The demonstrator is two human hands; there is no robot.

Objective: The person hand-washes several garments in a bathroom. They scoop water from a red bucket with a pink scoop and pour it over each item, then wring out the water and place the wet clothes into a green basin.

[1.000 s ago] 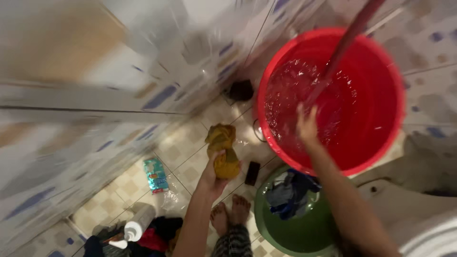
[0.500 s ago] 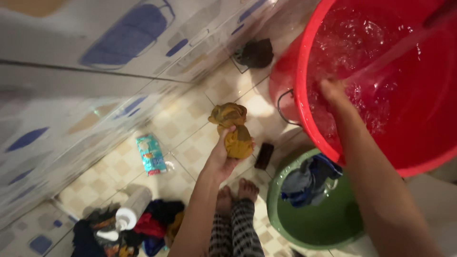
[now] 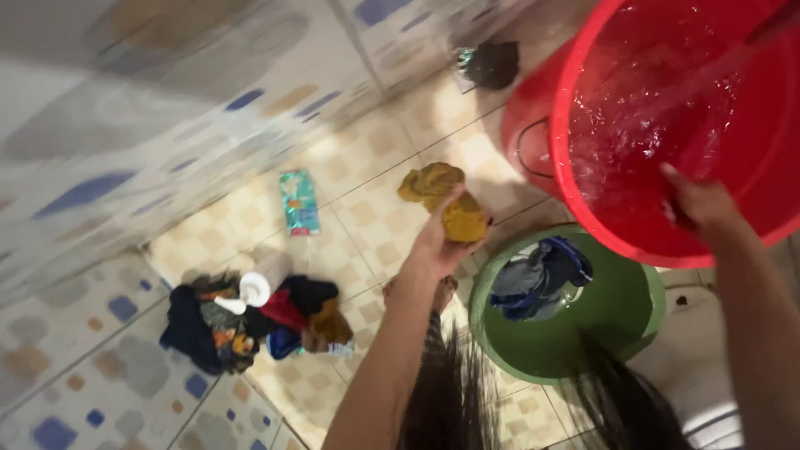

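My left hand (image 3: 433,246) grips a wet mustard-yellow cloth (image 3: 446,202), wrung into a bunch, above the tiled floor. My right hand (image 3: 698,204) is at the near rim of a large red bucket (image 3: 575,108) filled with water; a stream of water pours into it from the upper right. Whether the fingers hold the rim is unclear. Below the bucket sits a green basin (image 3: 621,329) with blue and grey wet clothes (image 3: 537,275) inside. My dark hair hangs into the lower middle of the view.
A heap of dark and coloured clothes (image 3: 250,321) with a white bottle (image 3: 262,279) lies on the floor at left. A teal sachet (image 3: 298,202) lies on the tiles. A dark object (image 3: 493,64) sits by the patterned tiled wall (image 3: 167,108).
The view has swung right and tilted. My right hand came out of the water to the bucket's near rim. My left hand still holds the yellow cloth. Hair now hangs into view.
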